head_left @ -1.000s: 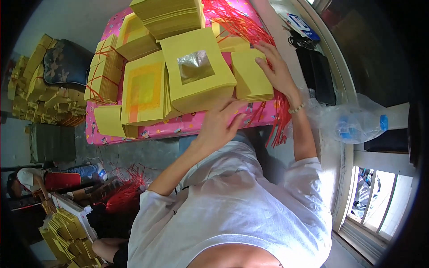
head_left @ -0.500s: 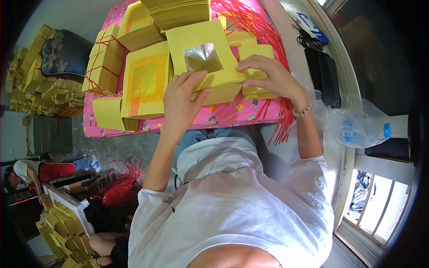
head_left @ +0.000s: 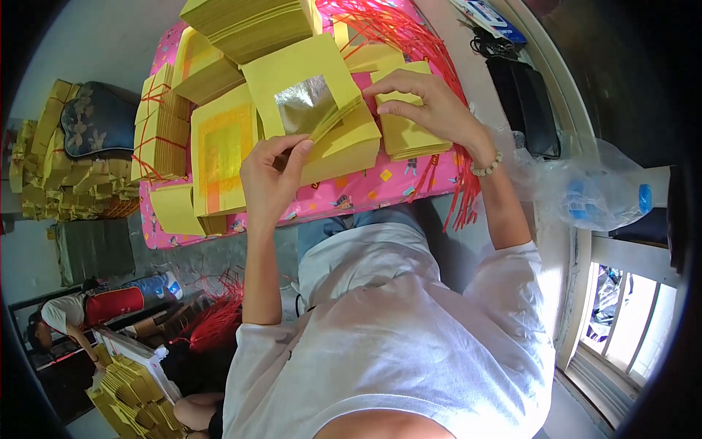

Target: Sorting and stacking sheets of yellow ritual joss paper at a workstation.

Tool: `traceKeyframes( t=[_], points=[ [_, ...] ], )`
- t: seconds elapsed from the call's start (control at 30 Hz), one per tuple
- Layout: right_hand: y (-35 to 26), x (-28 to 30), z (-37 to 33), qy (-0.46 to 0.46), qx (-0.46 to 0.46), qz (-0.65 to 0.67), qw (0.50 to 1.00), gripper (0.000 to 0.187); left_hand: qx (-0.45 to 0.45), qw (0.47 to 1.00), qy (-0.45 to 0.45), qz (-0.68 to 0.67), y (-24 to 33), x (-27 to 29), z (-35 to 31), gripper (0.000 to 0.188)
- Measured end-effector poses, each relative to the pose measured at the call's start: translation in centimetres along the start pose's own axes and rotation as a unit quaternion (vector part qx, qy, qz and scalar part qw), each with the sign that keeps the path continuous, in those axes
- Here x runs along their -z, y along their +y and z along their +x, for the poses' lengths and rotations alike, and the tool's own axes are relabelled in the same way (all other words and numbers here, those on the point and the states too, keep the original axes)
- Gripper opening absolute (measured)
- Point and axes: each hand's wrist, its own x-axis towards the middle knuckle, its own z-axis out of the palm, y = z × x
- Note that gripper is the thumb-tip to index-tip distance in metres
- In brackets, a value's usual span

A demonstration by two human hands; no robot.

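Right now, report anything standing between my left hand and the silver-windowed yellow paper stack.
Nothing visible: your left hand pinches the raised near edge of the silver-windowed yellow paper stack.

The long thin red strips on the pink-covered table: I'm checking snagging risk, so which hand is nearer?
Right. The right hand extends across the long thin red strips; the left hand is farther away, to their left, at the silver-squared yellow paper stack.

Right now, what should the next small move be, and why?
Probably raise the top yellow sheets slightly further with the left hand: it pinches their left near corner, and their near edge already stands off the stack. The right hand is close by their right corner, thumb and fingers apart.
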Motion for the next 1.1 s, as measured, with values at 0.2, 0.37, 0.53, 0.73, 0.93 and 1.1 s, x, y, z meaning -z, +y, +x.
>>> traceKeyframes(
  t=[0.2, 0.37, 0.53, 0.73, 0.93, 1.1],
  points=[
    [0.3, -0.5, 0.0, 0.004, -0.011, 0.026, 1.000, 0.021, 0.020, 0.998, -0.007, -0.051, -0.8, -0.2, 0.0, 0.015],
    [0.3, -1.0, 0.2, 0.014, 0.011, 0.029, 0.999, 0.018, 0.029, 0.997, -0.012, -0.064, -0.8, -0.2, 0.1, 0.015],
    [0.1, -0.9, 0.1, 0.004, -0.008, 0.038, 0.999, 0.016, 0.033, 0.997, -0.015, -0.062, -0.8, -0.2, 0.0, 0.013],
    [0.4, -1.3, -0.5, 0.000, -0.006, 0.040, 0.999, 0.016, 0.035, 0.996, -0.004, -0.078, -0.8, -0.3, -0.1, 0.013],
    [0.3, -1.2, -0.9, 0.001, -0.010, 0.028, 1.000, 0.015, 0.040, 0.997, -0.003, -0.073, -1.0, -0.3, -0.2, 0.013],
    [0.3, -1.0, -1.0, 0.028, -0.012, 0.042, 0.999, 0.014, 0.028, 0.996, 0.004, -0.084, -1.0, -0.5, -0.3, 0.012]
  ],
)
